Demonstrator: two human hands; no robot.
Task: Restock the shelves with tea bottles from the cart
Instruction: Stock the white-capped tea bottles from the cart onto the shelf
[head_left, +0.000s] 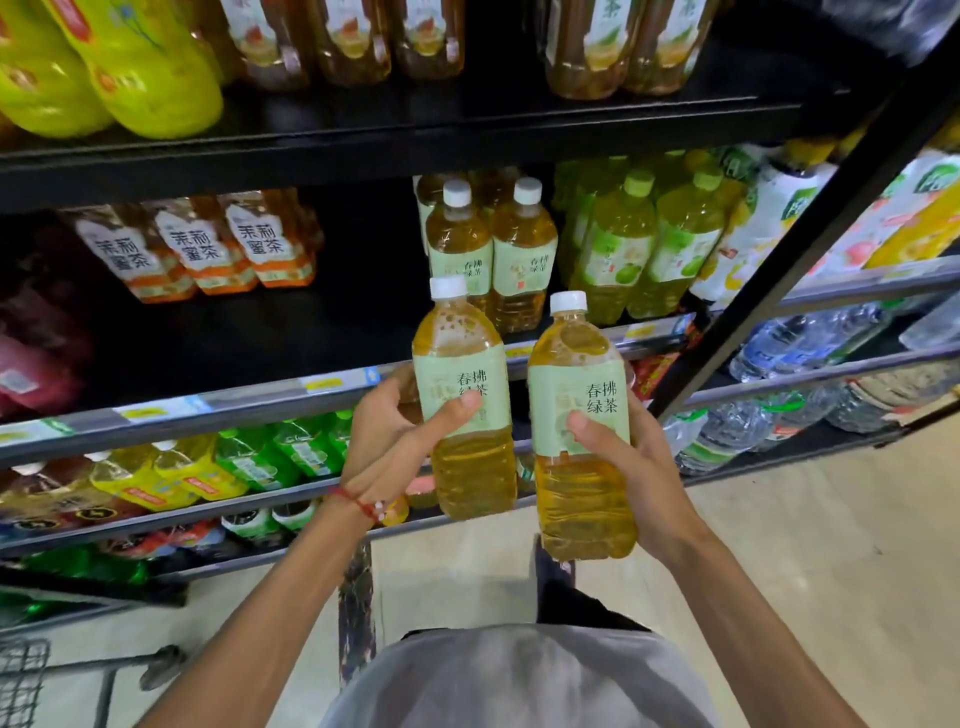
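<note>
Left hand (395, 431) and right hand (628, 457) each grip a tea bottle — left bottle (465, 415), right bottle (582, 431) — slot upright beside matching shelf bottles (491, 254), probably in the dark gap at their left.

Left held bottle (466, 387) and right held bottle (577, 410) read 春拂绿茶; shelf bottles (196, 248), 茉莉蜜茶.
</note>
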